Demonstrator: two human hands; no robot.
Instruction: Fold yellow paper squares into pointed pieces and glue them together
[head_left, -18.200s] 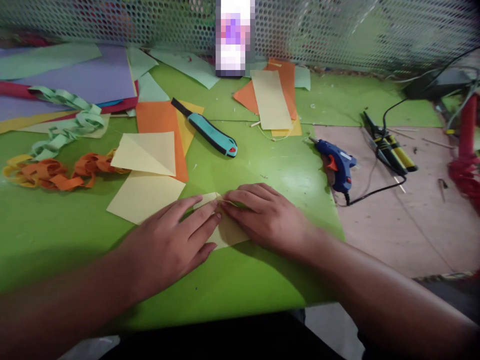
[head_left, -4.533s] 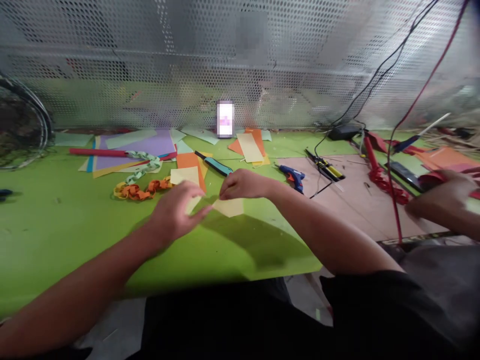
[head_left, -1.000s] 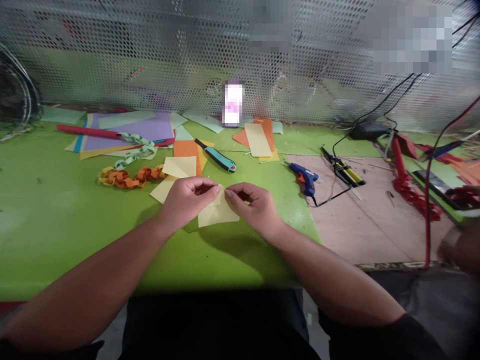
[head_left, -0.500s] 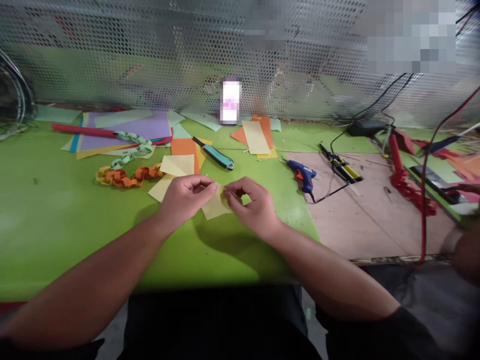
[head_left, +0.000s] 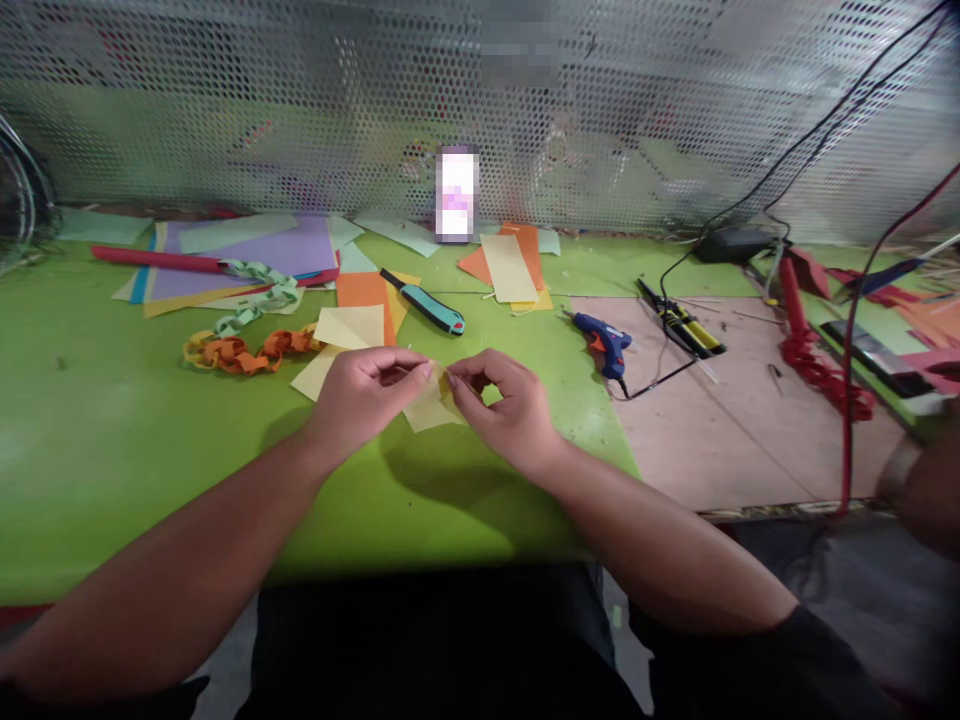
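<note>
A piece of pale yellow paper (head_left: 433, 408) hangs between my two hands above the green table. My left hand (head_left: 375, 390) pinches its upper left edge between thumb and forefinger. On the other side, my right hand (head_left: 501, 400) is closed on the paper with thumb and fingertips. The part right at my fingertips is small and partly hidden. Just behind my left hand lie more pale yellow sheets (head_left: 351, 326) over orange paper (head_left: 361, 289). A teal utility knife (head_left: 429, 305) rests beyond my hands.
An orange and yellow paper chain (head_left: 251, 352) and a light green one (head_left: 262, 288) lie at left, near stacked coloured sheets (head_left: 247, 260). At right are a blue glue gun (head_left: 606, 343), black-and-yellow pliers (head_left: 682, 322) and a red paper chain (head_left: 821, 375). A perforated metal panel (head_left: 300, 120) closes the back.
My hands keep nearly the same pinch on the yellow paper. The view has shifted slightly. At the far right, another person's hand has moved away from the dark device there.
</note>
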